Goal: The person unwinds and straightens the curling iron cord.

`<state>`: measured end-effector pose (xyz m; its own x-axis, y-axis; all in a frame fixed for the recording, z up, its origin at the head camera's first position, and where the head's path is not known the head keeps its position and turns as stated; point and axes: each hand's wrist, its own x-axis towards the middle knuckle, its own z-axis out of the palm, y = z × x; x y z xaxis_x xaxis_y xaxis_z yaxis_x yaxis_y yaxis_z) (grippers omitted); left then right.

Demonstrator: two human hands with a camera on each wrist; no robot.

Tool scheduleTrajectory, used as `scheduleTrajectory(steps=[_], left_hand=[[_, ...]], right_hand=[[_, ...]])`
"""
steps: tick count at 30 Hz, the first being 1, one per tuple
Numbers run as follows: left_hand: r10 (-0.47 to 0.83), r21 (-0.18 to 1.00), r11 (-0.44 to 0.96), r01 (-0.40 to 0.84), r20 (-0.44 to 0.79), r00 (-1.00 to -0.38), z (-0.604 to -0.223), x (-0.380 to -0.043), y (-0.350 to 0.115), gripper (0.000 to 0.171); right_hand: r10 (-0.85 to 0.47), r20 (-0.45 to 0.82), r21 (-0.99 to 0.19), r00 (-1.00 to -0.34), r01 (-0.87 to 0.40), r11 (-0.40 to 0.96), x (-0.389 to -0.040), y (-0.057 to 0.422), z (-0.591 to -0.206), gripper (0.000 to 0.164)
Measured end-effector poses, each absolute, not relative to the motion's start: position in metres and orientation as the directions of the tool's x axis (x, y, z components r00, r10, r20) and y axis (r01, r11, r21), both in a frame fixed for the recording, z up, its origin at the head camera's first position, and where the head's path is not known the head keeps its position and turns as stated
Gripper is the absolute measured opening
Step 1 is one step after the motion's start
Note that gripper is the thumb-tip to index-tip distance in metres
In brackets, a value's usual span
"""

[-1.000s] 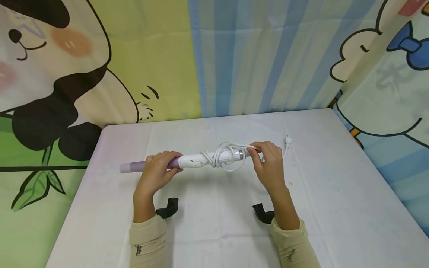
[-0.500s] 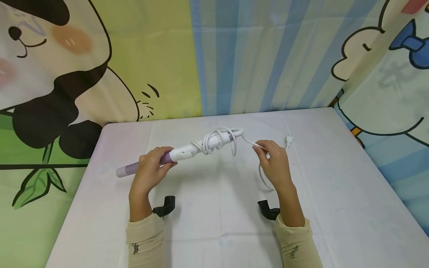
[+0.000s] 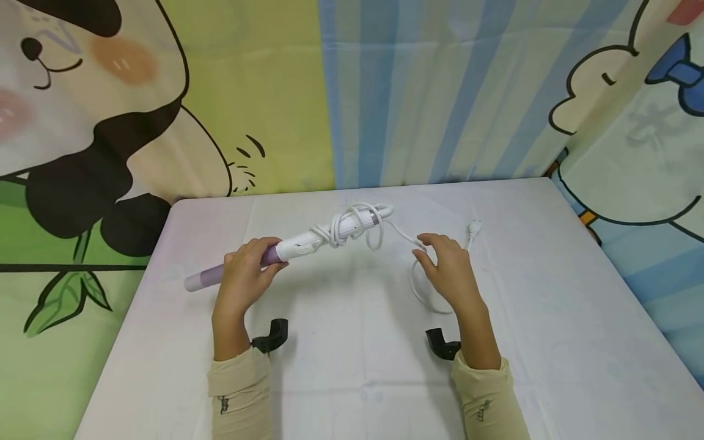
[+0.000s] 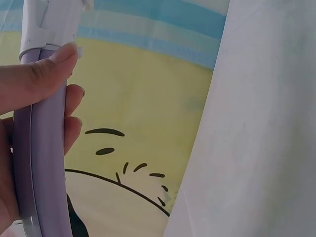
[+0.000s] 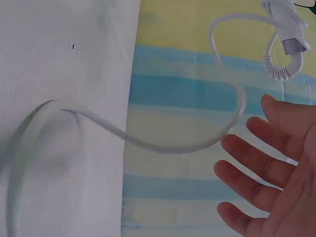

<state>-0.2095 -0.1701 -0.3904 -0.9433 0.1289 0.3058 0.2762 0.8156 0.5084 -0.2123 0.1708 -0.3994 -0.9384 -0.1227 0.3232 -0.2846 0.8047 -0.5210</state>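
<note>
A hair iron, purple on its barrel and white on its handle, tilts above the table with its handle end higher. My left hand grips the purple barrel; in the left wrist view the thumb lies across the barrel near the white part. White cord is looped several times round the handle and runs off its end. My right hand is beside the loose cord. In the right wrist view its fingers are spread, and the cord passes at a fingertip without being gripped.
The white plug lies at the back right of the white-covered table. Black curved mounts stick out from both wrists. A patterned cloth hangs behind the table's far edge.
The hair iron's handle end has risen and tilted away. My right hand has drawn a stretch of cord off to the right and then let it go; its fingers have opened.
</note>
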Motion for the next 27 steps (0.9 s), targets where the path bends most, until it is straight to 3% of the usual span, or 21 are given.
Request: scheduleTrajectory(steps=[9, 14, 19, 27], left_hand=[[0.157, 0.502, 0.812, 0.297, 0.301, -0.94, -0.389, -0.211, -0.161, 0.038], [0.16, 0.5, 0.816, 0.291, 0.288, -0.944, -0.39, -0.21, -0.158, 0.038], [0.161, 0.501, 0.817, 0.285, 0.277, -0.947, -0.39, -0.21, -0.156, 0.038], [0.192, 0.512, 0.796, 0.323, 0.293, -0.937, -0.389, -0.21, -0.155, 0.039]], right_hand=[[-0.219, 0.28, -0.597, -0.935, -0.348, 0.723, -0.205, 0.153, -0.393, 0.042], [-0.297, 0.252, -0.711, -0.921, -0.385, 0.588, -0.2, 0.138, -0.391, 0.038], [-0.257, 0.311, -0.743, -0.915, -0.403, 0.534, -0.196, 0.128, -0.389, 0.021], [-0.141, 0.471, -0.686, -0.871, -0.461, 0.563, -0.194, 0.136, -0.385, 0.015]])
